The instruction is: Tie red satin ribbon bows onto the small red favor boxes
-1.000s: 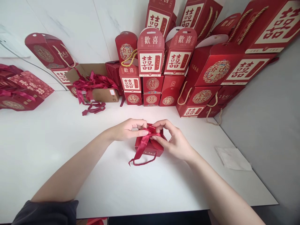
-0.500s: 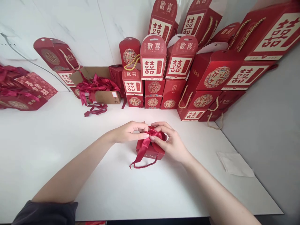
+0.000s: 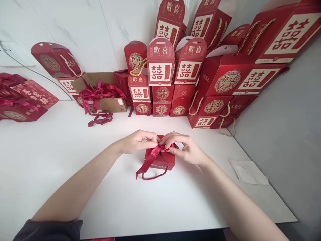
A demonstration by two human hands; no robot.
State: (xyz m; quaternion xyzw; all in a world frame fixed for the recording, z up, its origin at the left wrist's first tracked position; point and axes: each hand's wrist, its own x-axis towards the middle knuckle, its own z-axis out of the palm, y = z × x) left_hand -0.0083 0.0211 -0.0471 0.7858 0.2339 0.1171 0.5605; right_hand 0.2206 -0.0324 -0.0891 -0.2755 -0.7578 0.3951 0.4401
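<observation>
Both hands, left (image 3: 136,142) and right (image 3: 184,149), pinch the ribbon (image 3: 152,156) on top of the small box (image 3: 160,160), on the table (image 3: 50,154).

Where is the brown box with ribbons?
The brown box sits at the back left of the white table, against the wall, just left of the stacked red boxes.
</observation>
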